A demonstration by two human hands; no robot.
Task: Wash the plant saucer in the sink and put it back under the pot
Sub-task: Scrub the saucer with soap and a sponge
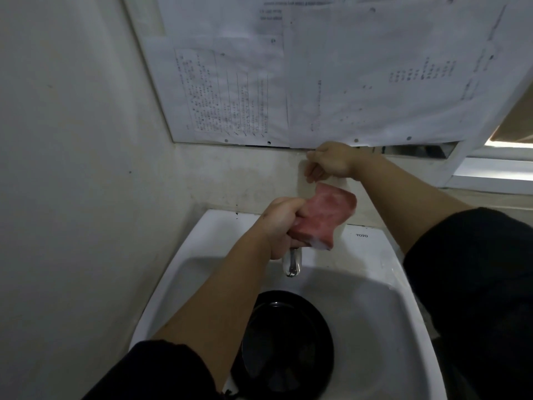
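In the left hand (281, 226), just above the tap (292, 262): fingers curled tight round one end of the pink sponge (323, 216), foam showing at its lower corner. Past the sponge, higher against the wall: right hand (328, 161), fingers loosely bent, holding nothing visible. Below the grip, down in the white sink (383, 298): black saucer (285, 342), lying in the basin, partly behind the left forearm. Best to squeeze over the basin, bring the soapy face down flat onto the saucer, steady the rim with the free hand, and scrub in circles, including the ridged centre, before rinsing under the spout.
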